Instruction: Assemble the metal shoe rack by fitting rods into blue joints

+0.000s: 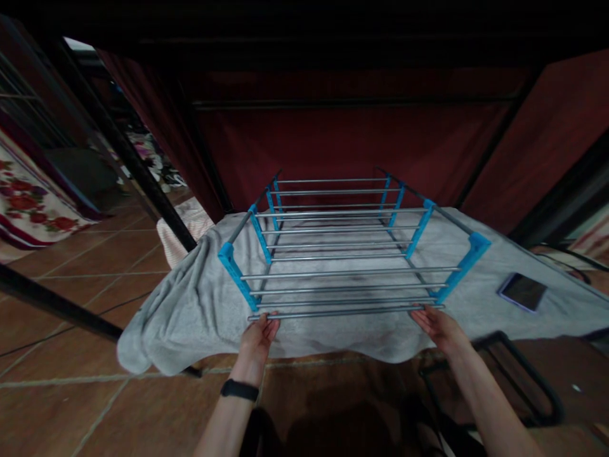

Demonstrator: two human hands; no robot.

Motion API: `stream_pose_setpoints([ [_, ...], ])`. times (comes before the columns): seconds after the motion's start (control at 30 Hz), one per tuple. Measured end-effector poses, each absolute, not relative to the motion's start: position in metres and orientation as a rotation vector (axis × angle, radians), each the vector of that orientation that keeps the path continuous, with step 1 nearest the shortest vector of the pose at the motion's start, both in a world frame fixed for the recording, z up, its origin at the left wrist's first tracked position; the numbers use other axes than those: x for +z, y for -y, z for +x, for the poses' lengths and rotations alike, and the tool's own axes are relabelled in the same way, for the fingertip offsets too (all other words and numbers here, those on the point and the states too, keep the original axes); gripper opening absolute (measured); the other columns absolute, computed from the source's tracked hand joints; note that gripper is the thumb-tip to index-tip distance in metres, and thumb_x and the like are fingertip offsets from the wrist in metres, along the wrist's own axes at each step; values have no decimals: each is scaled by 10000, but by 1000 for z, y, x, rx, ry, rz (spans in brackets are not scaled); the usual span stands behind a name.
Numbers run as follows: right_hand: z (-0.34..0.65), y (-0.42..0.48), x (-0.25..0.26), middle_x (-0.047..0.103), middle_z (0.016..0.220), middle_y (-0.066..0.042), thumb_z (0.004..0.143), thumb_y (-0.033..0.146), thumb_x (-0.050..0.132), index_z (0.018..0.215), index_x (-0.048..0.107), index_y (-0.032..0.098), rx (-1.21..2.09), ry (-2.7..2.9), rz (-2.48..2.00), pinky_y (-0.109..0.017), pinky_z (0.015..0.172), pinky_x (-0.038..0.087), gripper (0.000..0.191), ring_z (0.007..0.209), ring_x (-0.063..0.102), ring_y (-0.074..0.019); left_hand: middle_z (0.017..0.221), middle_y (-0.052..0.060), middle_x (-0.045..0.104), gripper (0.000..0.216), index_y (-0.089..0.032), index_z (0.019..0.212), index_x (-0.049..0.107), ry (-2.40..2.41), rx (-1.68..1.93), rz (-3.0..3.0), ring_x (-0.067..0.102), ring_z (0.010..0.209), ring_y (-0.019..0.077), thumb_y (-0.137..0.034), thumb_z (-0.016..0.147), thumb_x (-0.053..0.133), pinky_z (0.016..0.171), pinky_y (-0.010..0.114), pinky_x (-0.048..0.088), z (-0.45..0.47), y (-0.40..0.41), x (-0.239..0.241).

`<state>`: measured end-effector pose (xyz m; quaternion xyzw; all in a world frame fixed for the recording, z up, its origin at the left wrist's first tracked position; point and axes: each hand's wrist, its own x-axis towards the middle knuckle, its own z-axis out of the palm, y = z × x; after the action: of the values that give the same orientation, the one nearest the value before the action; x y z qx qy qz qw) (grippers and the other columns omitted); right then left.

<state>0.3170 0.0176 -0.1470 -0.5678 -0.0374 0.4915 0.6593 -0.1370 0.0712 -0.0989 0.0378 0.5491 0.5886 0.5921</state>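
Note:
A rack of metal tubes joined by blue plastic brackets lies on a grey blanket. At its near side is a loose-looking metal rod, level and close to the lowest tubes; I cannot tell whether it touches the brackets. My left hand, with a dark band on the wrist, closes its fingers round the rod near the left end. Near the other end, my right hand grips the same rod with thumb and fingers.
A phone rests on the blanket at right. Beside my right forearm stands a dark-framed chair. Black metal poles rise at left, with a dark red curtain behind the rack. A cable crosses the tiled floor.

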Motion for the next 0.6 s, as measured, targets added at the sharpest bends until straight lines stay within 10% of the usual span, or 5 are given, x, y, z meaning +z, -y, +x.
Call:
stream_pose_setpoints([
  [0.6, 314, -18, -150, 645, 654, -30, 811, 87, 570, 766, 532, 195, 1076, 112, -1313, -324, 769, 620, 123, 658, 698, -155, 705, 51, 661, 271, -175, 737, 516, -1387, 1372, 99, 658, 653, 130, -160, 963, 368, 632, 247, 552, -121, -73, -90],
])
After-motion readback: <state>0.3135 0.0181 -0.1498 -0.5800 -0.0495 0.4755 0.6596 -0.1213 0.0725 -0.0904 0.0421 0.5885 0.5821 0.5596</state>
